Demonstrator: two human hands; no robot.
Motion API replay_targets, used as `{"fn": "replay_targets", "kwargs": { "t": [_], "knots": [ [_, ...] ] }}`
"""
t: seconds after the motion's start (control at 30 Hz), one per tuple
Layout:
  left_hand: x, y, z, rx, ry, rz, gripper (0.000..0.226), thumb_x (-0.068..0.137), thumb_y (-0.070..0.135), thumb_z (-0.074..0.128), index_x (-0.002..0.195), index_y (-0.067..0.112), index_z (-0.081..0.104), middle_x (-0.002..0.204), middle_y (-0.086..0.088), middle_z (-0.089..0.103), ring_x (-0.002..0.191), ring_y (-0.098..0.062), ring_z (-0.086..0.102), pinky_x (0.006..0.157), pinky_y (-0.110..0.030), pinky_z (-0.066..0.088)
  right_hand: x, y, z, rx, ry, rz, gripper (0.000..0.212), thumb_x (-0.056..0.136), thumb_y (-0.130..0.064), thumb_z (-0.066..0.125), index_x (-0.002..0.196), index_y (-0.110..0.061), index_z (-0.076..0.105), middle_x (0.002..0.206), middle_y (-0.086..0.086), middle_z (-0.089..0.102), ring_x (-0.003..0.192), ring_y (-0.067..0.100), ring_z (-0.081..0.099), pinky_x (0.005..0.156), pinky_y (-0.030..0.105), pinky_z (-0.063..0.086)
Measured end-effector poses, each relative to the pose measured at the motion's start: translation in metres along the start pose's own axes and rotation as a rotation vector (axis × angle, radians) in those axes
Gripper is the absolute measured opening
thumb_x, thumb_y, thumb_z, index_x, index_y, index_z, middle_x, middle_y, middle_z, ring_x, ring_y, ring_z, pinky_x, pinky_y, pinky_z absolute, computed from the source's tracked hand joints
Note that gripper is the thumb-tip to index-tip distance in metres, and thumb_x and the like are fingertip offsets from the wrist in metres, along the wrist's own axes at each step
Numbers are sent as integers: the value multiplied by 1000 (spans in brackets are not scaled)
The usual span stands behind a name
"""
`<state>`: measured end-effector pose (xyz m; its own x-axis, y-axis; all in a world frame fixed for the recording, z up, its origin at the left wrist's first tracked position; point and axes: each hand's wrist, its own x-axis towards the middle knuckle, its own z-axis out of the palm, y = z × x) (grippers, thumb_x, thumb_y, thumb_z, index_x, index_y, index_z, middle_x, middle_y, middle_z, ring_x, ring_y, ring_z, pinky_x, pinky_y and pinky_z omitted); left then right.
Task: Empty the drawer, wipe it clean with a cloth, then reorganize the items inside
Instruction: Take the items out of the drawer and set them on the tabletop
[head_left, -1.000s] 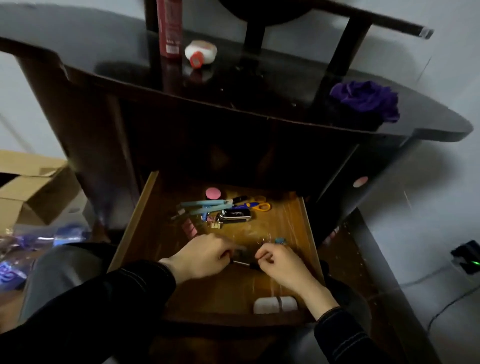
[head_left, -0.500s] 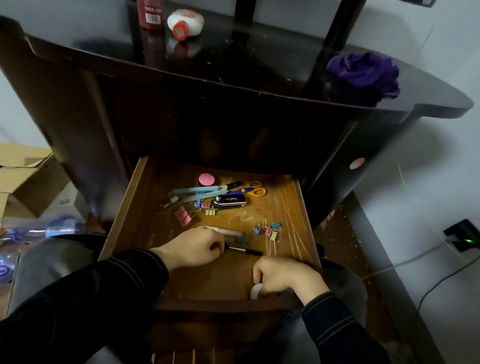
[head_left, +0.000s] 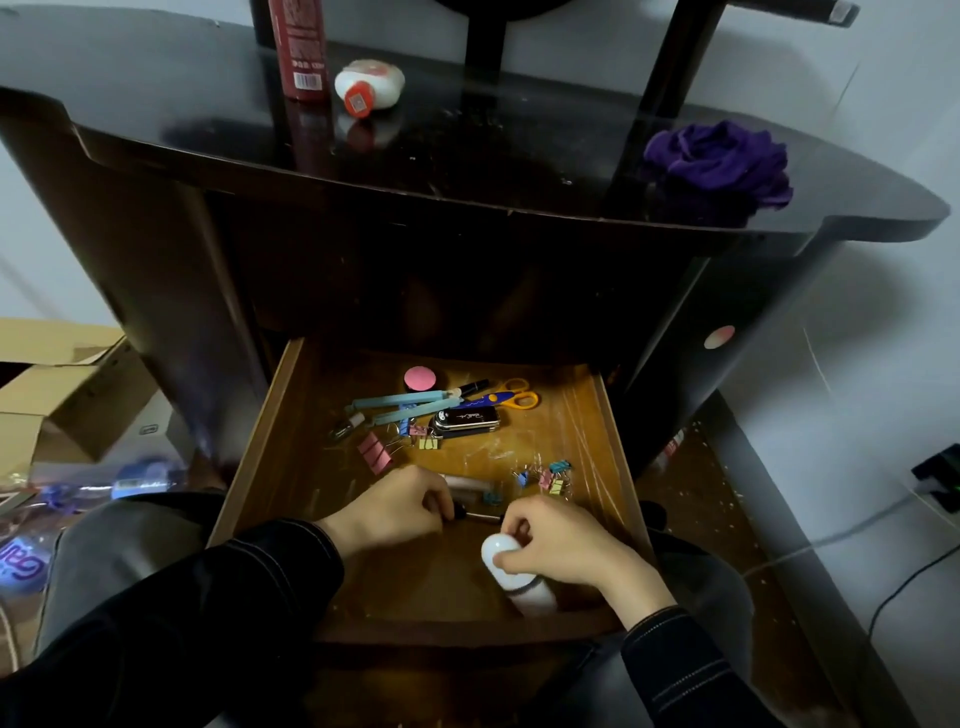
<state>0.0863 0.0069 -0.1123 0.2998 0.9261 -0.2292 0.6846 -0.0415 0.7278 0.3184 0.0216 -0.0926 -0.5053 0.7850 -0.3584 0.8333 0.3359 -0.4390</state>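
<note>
- Up off the floor of the drawer (head_left: 270, 447) now: white tube (head_left: 511, 571), flat against the front wall half a second ago.
- Gripped by the right hand (head_left: 563, 545), fingers and thumb curled round its upper half.
- Tilted, long axis from near-right to far-left: rounded end raised and pointing toward the left hand (head_left: 389, 512), lower end down beside the right wrist, close to the front wall.
- Left hand much where it was, just left of the right hand, fingertips pinched on the dark end of a pen (head_left: 480, 516).
- Pen low over the drawer floor between the two hands, long axis left to right, free tip toward the right knuckles; cannot tell whether touching them.
- Just beyond the right knuckles: small coloured binder clips (head_left: 545, 475) in a loose cluster.
- Just beyond the left fingers: a pale stick (head_left: 470, 483), partly hidden; farther out to the left, pink clips (head_left: 374, 457).
- Well beyond both hands, at the drawer's back: blue sealing sticks (head_left: 400, 406), black and silver case (head_left: 465, 420), scissors (head_left: 506, 399) with yellow handles to the right, pink disc (head_left: 420, 378).
- Far beyond the hands, on the dark desk top (head_left: 156, 130): purple cloth (head_left: 717, 163) to the right, bunched; red can (head_left: 301, 47) upright and white bottle (head_left: 370, 83) on its side to the left.
- Left of the left sleeve, on the floor: cardboard box (head_left: 67, 395).
</note>
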Motion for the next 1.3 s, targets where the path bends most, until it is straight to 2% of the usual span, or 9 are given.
{"fn": "replay_targets", "kwargs": {
  "t": [0.13, 0.2, 0.3, 0.5, 0.63, 0.77, 0.87, 1.1, 1.3],
  "knots": [
    [-3, 8, -2, -315, -138, -24, 36, 84, 2, 74, 113, 23, 70, 105, 13, 70, 83, 1, 69, 66, -24, 55, 2, -1, -2, 224, 105, -3, 20, 74, -44, 74, 87, -31, 66, 87, -11, 66, 82, 7, 62, 76, 36, 53],
    [-3, 12, -2, -389, -219, 23, 50, 83, 7, 77, 129, 22, 64, 125, 11, 67, 109, -7, 65, 87, -31, 57, 6, -5, -5, 400, 168, -43, 16, 77, -41, 75, 89, -33, 68, 91, -13, 68, 88, 4, 63, 80, 30, 54],
    [-3, 13, -4, -430, -204, -2, 43, 88, 24, 76, 128, 14, 64, 124, 0, 69, 115, -15, 64, 101, -37, 52, 14, -10, -11, 653, 198, -57, 13, 85, -33, 76, 96, -29, 71, 95, -7, 72, 88, 9, 68, 73, 26, 57],
    [1, 10, -13, -667, 110, -219, 27, 94, 22, 68, 114, 5, 63, 99, -9, 71, 79, -16, 70, 58, -25, 55, 39, -17, -22, 757, 288, 120, 24, 100, -38, 58, 116, -21, 66, 88, 0, 74, 71, 10, 70, 63, 22, 57],
    [1, 3, -31, -837, 501, -336, 14, 95, 21, 61, 103, 10, 59, 90, -13, 63, 59, -18, 63, 42, -26, 48, 62, -24, -21, 334, 280, 125, 25, 100, -34, 58, 123, -25, 60, 104, -6, 70, 87, 11, 67, 74, 29, 56],
    [-1, -7, -38, -886, 593, -384, 12, 95, 30, 58, 97, 18, 55, 88, -14, 65, 53, -17, 63, 49, -31, 48, 83, -37, 3, -156, 143, 20, 42, 97, -35, 60, 136, -21, 52, 134, 1, 56, 120, 23, 57, 88, 36, 52],
    [1, -10, -38, -889, 602, -408, 18, 93, 33, 60, 100, 17, 57, 85, -12, 65, 51, -16, 63, 50, -31, 49, 93, -47, 13, -326, 79, -70, 29, 94, -31, 63, 120, -18, 58, 128, 6, 56, 125, 30, 50, 98, 44, 47],
    [1, -10, -38, -842, 608, -391, 23, 91, 36, 61, 101, 16, 59, 88, -12, 65, 62, -20, 64, 52, -31, 48, 105, -53, 20, -459, 61, -154, 30, 92, -20, 65, 121, -17, 60, 122, 10, 62, 118, 30, 54, 101, 43, 42],
    [1, -10, -38, -833, 599, -387, 20, 92, 36, 60, 99, 17, 58, 90, -13, 65, 63, -20, 62, 48, -27, 46, 107, -55, 18, -434, 71, -202, 25, 91, -20, 65, 115, -13, 61, 119, 11, 58, 110, 30, 56, 89, 40, 48]
  ]
}}
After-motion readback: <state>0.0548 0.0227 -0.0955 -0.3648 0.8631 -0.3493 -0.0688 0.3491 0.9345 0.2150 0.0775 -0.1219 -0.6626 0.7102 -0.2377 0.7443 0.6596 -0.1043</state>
